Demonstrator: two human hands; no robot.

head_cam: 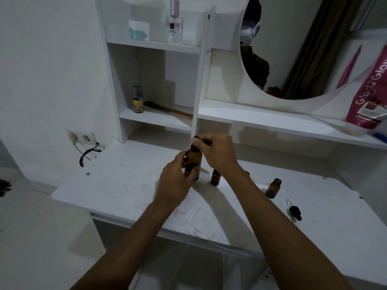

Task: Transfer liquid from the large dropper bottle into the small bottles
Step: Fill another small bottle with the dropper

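Large dropper bottle (194, 162): amber, upright near centre of white surface (125, 185). Left hand (178, 181) wraps fingers round bottle body. Right hand (216, 152) pinches black dropper cap (196, 142) at bottle neck; cap seated or lifted, cannot tell. Small amber bottle (215, 177) stands just right of it, partly behind right wrist. 2nd small bottle (273, 188) further right, uncapped. Loose dropper (294, 211) lies on surface near 2nd small bottle.

Glossy amber, seemingly glass large dropper bottle (193, 164)
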